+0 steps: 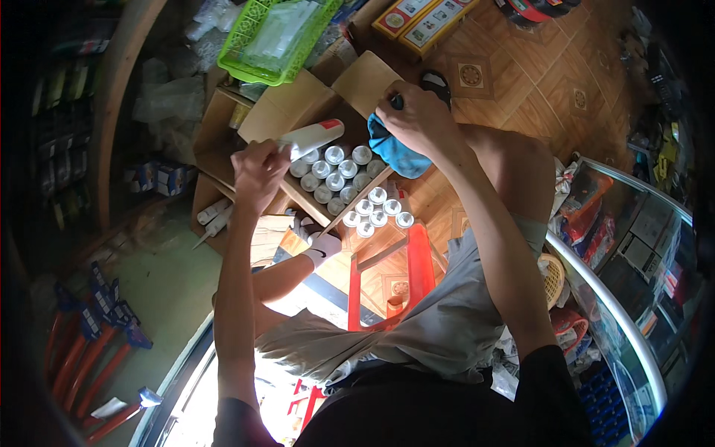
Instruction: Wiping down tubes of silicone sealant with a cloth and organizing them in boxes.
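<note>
My left hand (258,174) grips one end of a white sealant cartridge (314,137) with a red band at its far end. It is tilted above an open cardboard box (290,105). Inside the box, several cartridges (335,167) stand packed in rows, their round pale ends facing up. More cartridges (377,210) are grouped upright on the floor, just outside the box's near side. In my right hand (416,114) is a bunched blue cloth (399,152), held to the right of the box and apart from the cartridge.
A red plastic stool (420,262) stands between my legs. Beyond the box is a green plastic basket (246,58) holding clear packets. Two loose cartridges (215,217) lie at the left. Red-handled tools (92,357) lean at lower left; a glass display case (625,246) curves along the right.
</note>
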The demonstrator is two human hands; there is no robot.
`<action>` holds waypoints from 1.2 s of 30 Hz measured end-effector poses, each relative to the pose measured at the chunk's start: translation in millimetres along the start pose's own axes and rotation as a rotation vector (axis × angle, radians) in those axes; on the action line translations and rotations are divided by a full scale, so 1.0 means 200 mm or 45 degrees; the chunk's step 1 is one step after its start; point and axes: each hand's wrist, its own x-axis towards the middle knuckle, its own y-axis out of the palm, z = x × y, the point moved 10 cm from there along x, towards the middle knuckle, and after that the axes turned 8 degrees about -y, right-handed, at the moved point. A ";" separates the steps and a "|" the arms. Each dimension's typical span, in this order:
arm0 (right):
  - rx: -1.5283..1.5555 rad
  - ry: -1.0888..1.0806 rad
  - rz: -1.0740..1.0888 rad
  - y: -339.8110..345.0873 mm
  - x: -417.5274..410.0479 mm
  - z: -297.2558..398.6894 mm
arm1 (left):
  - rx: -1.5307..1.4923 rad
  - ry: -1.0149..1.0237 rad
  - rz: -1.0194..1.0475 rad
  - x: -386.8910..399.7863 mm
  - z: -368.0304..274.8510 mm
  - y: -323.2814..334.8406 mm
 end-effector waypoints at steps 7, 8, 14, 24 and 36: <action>-0.222 -0.570 0.171 0.37 -0.35 0.49 | 0.468 0.380 -0.295 -0.39 -0.65 -0.96; -0.172 -0.549 0.290 0.41 -0.44 0.59 | 0.508 0.400 -0.289 -0.44 -0.73 -1.04; 0.052 -0.811 0.155 0.49 -0.87 0.86 | 0.582 0.535 -0.221 -0.77 -1.03 -1.28; 0.173 -0.708 0.535 0.29 -1.45 0.94 | -0.992 -0.158 -0.513 -1.34 -0.31 -1.11; 0.256 -0.581 0.636 0.13 -1.78 1.13 | -3.331 -0.627 -0.417 -1.56 -0.24 -0.33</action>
